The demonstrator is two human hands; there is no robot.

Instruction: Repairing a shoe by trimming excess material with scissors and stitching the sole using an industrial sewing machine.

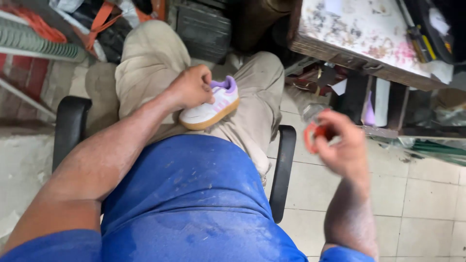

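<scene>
Sneaker [209,107], small, white with lilac collar and gum sole, rests on the person's lap, left hand [192,87] closed over its top. Right hand [342,143], blurred beside the chair, pinches a small red object [313,133], perhaps tape; bringing it over calls for steady aim.

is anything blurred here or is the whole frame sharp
Head view: the right hand and the red thing it holds are smeared by motion blur; the left hand on the small shoe is fairly sharp; lighting is soft and even, no glare.
</scene>
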